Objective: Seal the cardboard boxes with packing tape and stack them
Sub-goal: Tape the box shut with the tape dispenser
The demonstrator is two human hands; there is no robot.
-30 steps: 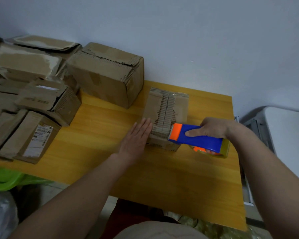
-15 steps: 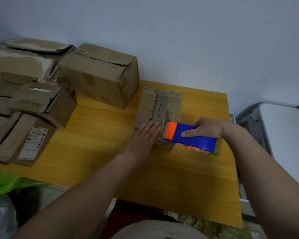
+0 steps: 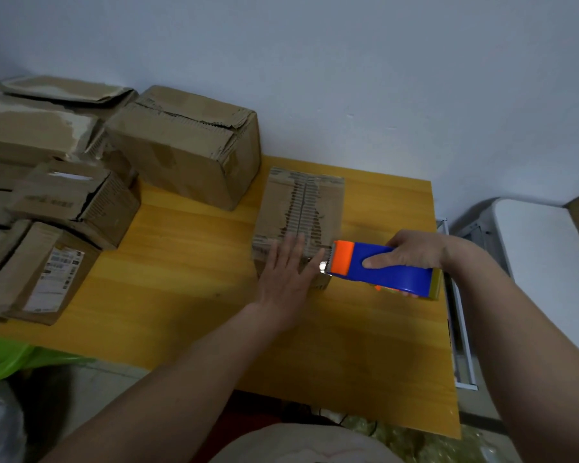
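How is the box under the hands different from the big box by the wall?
The small box lies flat and low; the big box stands taller and bulkier. The left hand presses the small box, with the tape dispenser at its near edge; the big box is untouched. Both are worn brown cardboard on the table.

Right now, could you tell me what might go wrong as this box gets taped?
1. The left hand lies flat on the box right beside the dispenser, whose toothed blade could nick a finger.
2. The box's top is torn down to its ribs along the seam, so tape may grip poorly there.
3. The right hand holds the dispenser near the table edge.
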